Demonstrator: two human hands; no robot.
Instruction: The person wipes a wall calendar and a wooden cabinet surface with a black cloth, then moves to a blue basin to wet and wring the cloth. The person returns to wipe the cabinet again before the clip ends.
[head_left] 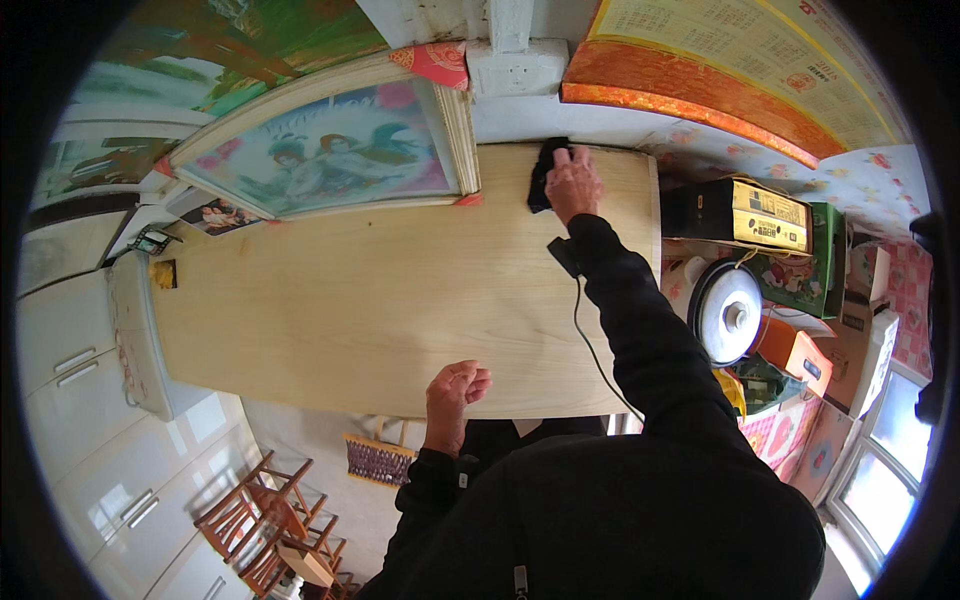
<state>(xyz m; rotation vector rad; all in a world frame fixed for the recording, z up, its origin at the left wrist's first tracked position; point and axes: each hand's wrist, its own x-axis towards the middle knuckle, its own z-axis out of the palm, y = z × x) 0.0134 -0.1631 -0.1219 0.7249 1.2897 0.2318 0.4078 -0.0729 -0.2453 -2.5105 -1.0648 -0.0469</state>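
Observation:
My right hand (574,186) reaches to the far right of a pale wooden table (380,300) and presses a black cloth (541,178) down on its top, near the wall. The fingers lie over the cloth's right side, so part of it is hidden. Over the table's near edge is my left hand (456,400), its fingers curled in loosely and nothing visible in them. A small dark device on a cord (566,256) hangs at my right wrist.
A framed picture (340,150) leans along the table's back. Right of the table are stacked boxes (770,218) and a round pot with a lid (728,312). Wooden chairs (262,520) stand at the lower left, beside white cabinets (85,430). A small yellow-and-black item (163,274) lies at the table's left end.

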